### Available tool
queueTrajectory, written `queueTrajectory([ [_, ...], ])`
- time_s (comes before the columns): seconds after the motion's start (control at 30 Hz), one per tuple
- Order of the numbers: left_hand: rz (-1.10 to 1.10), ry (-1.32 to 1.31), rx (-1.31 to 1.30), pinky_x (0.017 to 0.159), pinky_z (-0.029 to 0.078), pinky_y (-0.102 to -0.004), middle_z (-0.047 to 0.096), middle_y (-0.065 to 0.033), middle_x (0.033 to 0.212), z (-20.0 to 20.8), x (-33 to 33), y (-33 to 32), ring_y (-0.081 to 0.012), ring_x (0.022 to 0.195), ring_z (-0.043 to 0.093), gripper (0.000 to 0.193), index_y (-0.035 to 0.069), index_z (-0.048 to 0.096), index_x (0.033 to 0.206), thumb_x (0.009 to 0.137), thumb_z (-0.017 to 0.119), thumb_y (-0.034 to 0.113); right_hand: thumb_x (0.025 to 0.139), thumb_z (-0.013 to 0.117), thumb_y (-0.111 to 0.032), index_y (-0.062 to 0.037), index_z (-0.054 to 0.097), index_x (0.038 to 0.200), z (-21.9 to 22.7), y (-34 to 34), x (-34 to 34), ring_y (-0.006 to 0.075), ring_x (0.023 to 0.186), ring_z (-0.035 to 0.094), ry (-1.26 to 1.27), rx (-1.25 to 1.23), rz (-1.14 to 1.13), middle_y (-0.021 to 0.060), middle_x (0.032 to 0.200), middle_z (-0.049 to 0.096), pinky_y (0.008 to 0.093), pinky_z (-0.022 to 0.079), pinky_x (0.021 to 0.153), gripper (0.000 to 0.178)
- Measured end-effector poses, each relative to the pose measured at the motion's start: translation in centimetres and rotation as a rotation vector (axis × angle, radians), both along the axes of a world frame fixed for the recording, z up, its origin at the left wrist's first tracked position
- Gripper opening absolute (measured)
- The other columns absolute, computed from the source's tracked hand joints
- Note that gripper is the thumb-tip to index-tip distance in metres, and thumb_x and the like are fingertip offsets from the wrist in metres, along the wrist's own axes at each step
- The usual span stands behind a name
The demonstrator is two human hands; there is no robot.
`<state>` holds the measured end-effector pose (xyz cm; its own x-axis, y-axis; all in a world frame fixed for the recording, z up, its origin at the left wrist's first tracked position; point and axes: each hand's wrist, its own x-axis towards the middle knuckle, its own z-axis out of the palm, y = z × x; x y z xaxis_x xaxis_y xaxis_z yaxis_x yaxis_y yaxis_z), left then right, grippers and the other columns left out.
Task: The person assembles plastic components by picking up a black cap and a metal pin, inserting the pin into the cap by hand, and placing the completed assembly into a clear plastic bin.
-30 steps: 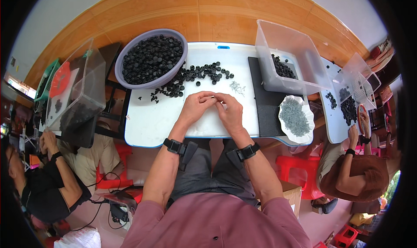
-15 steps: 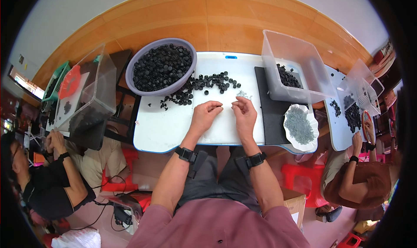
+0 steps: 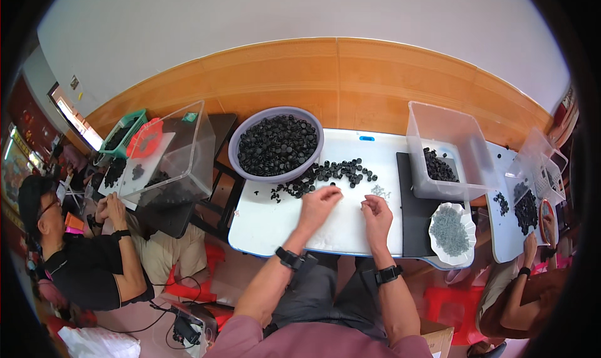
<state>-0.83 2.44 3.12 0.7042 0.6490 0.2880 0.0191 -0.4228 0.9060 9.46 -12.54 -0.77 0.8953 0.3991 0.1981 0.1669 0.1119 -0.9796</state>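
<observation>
Fingers are near black caps; cardboard box bears illegible print.

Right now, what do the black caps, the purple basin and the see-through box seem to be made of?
Black caps: perhaps plastic or rubber; dark, with small highlights on rounded tops.
Purple basin: probably plastic, satin; even colour, soft sheen.
See-through box: likely clear plastic, slightly cloudy; things show through its walls.

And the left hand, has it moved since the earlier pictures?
Yes. Against the white table, the left hand has moved slightly forward and left, closer to the loose black pieces.
</observation>
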Motion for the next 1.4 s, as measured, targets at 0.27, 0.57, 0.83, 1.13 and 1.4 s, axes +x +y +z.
queueTrajectory([
  [0.27,0.365,-0.199,0.91,0.09,0.053,-0.0421,0.071,-0.0169,0.107,10.8,0.6,9.9,-0.0348,0.097,0.067,0.03,0.003,0.07,0.113,0.083,0.075,0.006,0.092,0.064,0.005,0.0027,0.068,0.109,-0.2,0.9,0.0,0.0098,0.085,0.067,-0.002,0.093,-0.01,0.0062,0.094,0.072,0.0236,0.054,0.077,0.018],
  [0.57,-0.028,0.233,0.449,0.077,0.052,-0.0443,0.066,-0.0166,0.091,1.3,2.2,4.3,-0.035,0.084,0.066,0.024,0.0,0.07,0.108,0.086,0.073,0.008,0.094,0.066,0.002,0.0027,0.068,0.108,-0.2,0.3,0.5,0.0084,0.081,0.064,0.016,0.228,-0.201,0.004,0.092,0.07,0.0227,0.053,0.074,0.014],
  [0.83,-0.088,0.426,0.382,0.082,0.052,-0.0445,0.065,-0.0166,0.096,0.3,2.5,2.9,-0.0345,0.087,0.065,0.021,0.004,0.073,0.104,0.086,0.074,0.015,0.094,0.066,0.001,0.0024,0.068,0.108,-0.1,0.0,0.6,0.008,0.08,0.063,0.035,0.185,-0.199,0.0037,0.092,0.069,0.0227,0.053,0.073,0.014],
  [1.13,-0.112,0.212,0.799,0.105,0.044,-0.044,0.06,-0.0183,0.135,0.0,5.1,2.7,-0.034,0.128,0.054,0.047,-0.002,0.059,0.129,0.091,0.071,0.024,0.094,0.066,0.0,0.0021,0.069,0.107,0.4,0.3,0.4,0.0075,0.079,0.063,0.049,0.188,-0.156,0.0034,0.093,0.069,0.0235,0.055,0.073,0.013],
  [1.4,-0.217,0.46,0.801,0.12,0.03,-0.046,0.038,-0.0204,0.159,-1.3,2.6,0.6,-0.0377,0.149,0.032,0.067,-0.001,0.042,0.149,0.097,0.063,0.035,0.095,0.066,0.0,0.0027,0.069,0.108,0.4,0.6,0.4,0.0067,0.077,0.062,0.069,0.197,-0.143,0.0034,0.092,0.069,0.0233,0.056,0.071,0.014],
])
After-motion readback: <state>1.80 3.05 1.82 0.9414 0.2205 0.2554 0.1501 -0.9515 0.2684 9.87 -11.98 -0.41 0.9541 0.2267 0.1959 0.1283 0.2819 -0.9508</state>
